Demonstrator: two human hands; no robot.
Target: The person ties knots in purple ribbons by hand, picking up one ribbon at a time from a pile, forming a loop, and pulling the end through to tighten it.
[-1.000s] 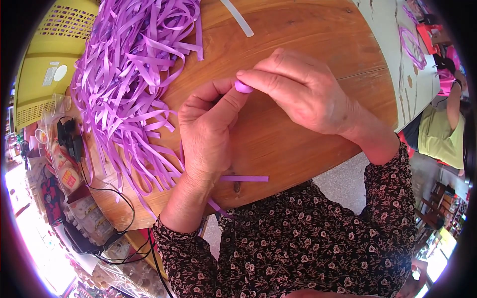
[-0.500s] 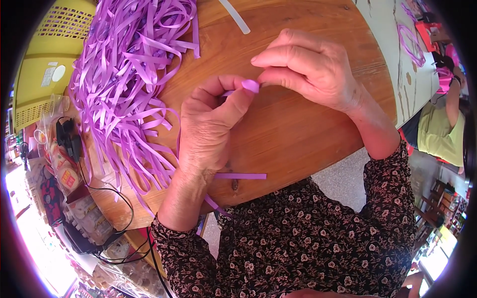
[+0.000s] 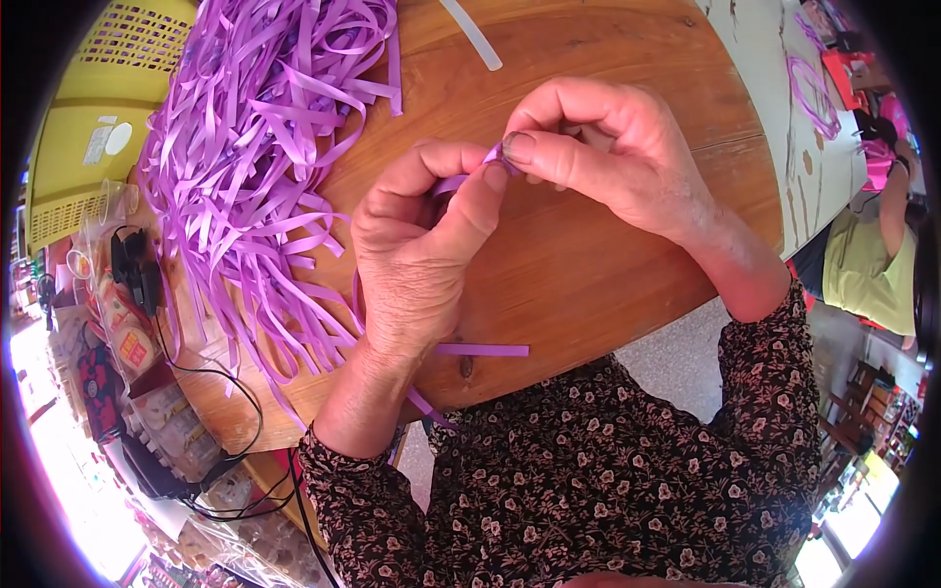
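Looks steeply down from the wearer's head, as the left of two side-by-side fisheye cameras. Faces the wooden tabletop, left hand and right hand at close range. Spans widely from yellow perforated basket at left to co-worker at right, including floral-print top below.

bright tabletop, white glare lower left, fisheye-bent dark edges

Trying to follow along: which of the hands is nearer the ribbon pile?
Left: the left hand is just right of the ribbon pile; the right hand is farther right.
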